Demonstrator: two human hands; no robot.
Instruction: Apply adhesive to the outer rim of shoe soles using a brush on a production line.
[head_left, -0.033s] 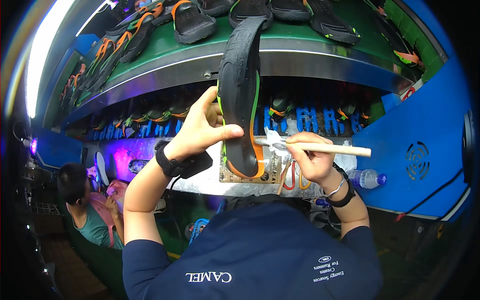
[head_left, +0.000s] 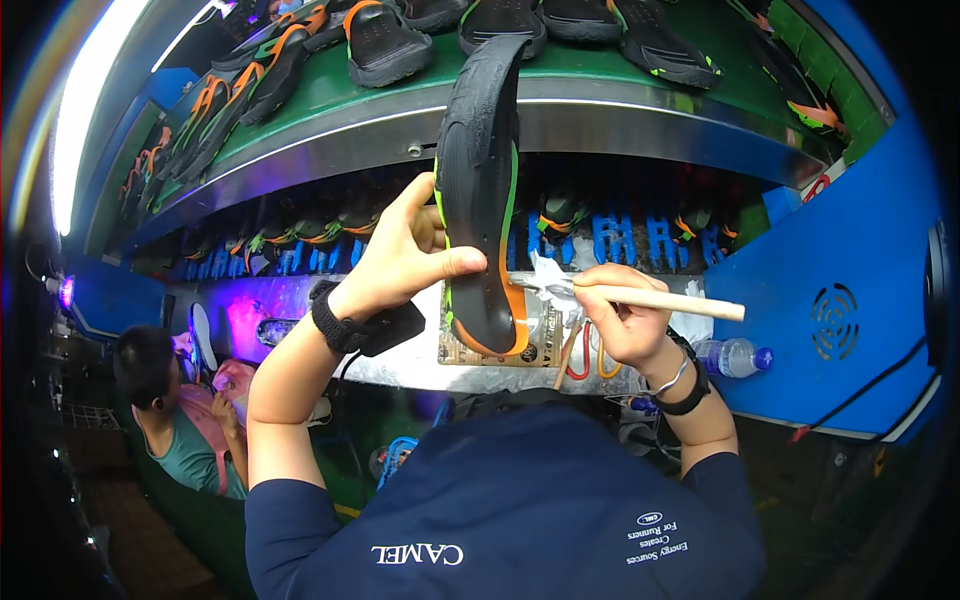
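Observation:
A black shoe sole with an orange and green rim stands on end above the bench, its orange-edged end lowest. My left hand grips it from the left side, thumb across its inner face. In my right hand is a brush with a pale wooden handle, pinched between thumb and fingers. Crumpled whitish material wraps the brush near its head. The brush tip meets or nearly meets the sole's orange right edge; exact contact is too small to tell.
Several soles lie on a green conveyor belt beyond a metal rail. Below it, more soles sit by blue racks. A patterned board lies on the bench. A plastic bottle is at right; another person sits at left.
The brush and my right hand have shifted very slightly. The sole and my left hand look unchanged.

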